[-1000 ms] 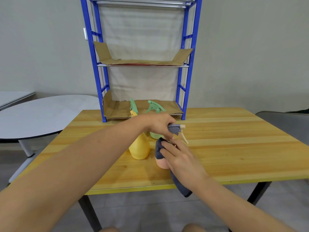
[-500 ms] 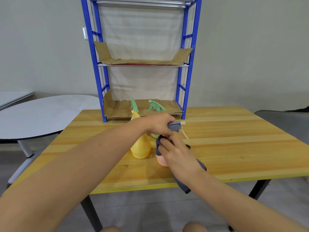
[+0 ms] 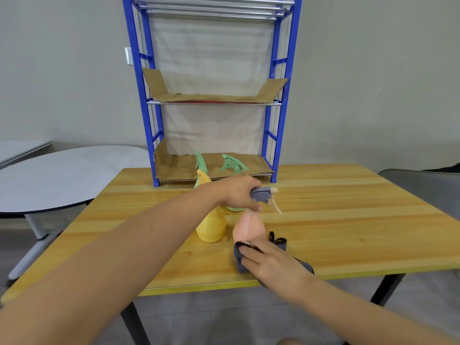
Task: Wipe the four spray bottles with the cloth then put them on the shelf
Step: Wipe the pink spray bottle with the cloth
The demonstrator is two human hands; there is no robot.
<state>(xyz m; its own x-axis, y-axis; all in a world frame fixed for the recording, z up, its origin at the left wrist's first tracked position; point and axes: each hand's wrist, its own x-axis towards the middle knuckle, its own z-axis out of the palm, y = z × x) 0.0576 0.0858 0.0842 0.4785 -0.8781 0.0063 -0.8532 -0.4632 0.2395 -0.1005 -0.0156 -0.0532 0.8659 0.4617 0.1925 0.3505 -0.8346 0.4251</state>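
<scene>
- The right hand (image 3: pixel 271 263) is seen nearest, laid over the dark cloth (image 3: pixel 302 265) at the foot of the peach spray bottle (image 3: pixel 247 229); its grip is only lightly curled, fingers pressed onto the cloth against the bottle's base.
- The cloth is bunched under that hand and trails off just right of the peach bottle, near the front edge of the desk (image 3: pixel 348 220).
- The peach bottle is stood on the desk, its grey trigger head (image 3: pixel 261 194) held from above.
- The left hand (image 3: pixel 236 192) is wrapped round that head and neck, its grip closed firmly on the bottle.
- Just left of the peach bottle, nearly touching, a yellow spray bottle (image 3: pixel 211 226) with a green trigger is stood upright.
- Behind the peach bottle a green spray bottle (image 3: pixel 234 165) is mostly hidden by the left hand; only its trigger top and a sliver of its base are shown.
- Further behind the peach bottle, the blue shelf (image 3: pixel 281 120) is stood at the desk's back edge, its levels lined with cardboard (image 3: pixel 216 98).
- Far left of the peach bottle, a grey round table (image 3: pixel 62 175) is seen.
</scene>
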